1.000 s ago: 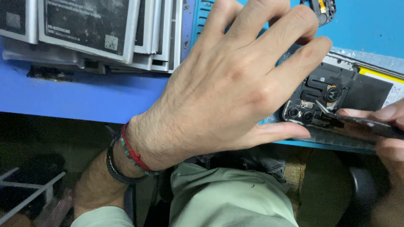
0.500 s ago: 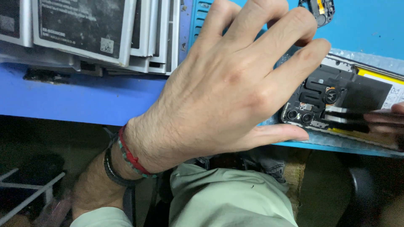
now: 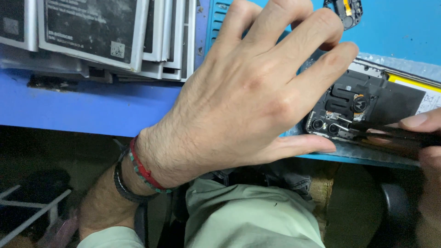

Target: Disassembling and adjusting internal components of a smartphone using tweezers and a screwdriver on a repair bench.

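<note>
Blue work matting (image 3: 92, 108) covers the bench, and everything else sits around the opened smartphone (image 3: 367, 108) lying on it at the near right edge. The phone's back cover is off, showing black inner shielding, camera lenses at the corner nearest the bench edge, and a strip of yellow along its far right side.

The left hand (image 3: 248, 96) lies spread over the phone's left end, fingers apart and flat, the thumb stretched along the near edge just below the camera lenses, the fingertips reaching past the phone's upper side. It presses on the phone rather than closing around it.

The right hand (image 3: 425, 138) comes in from the phone's right, only thumb and a fingertip visible, pinched together on black tweezers (image 3: 390, 134) whose tips rest at the metal parts just beside the lenses.

Left of the phone stands a row of flat grey phone batteries (image 3: 92, 32). Beyond the phone lies a small black component with yellow (image 3: 347, 9).
</note>
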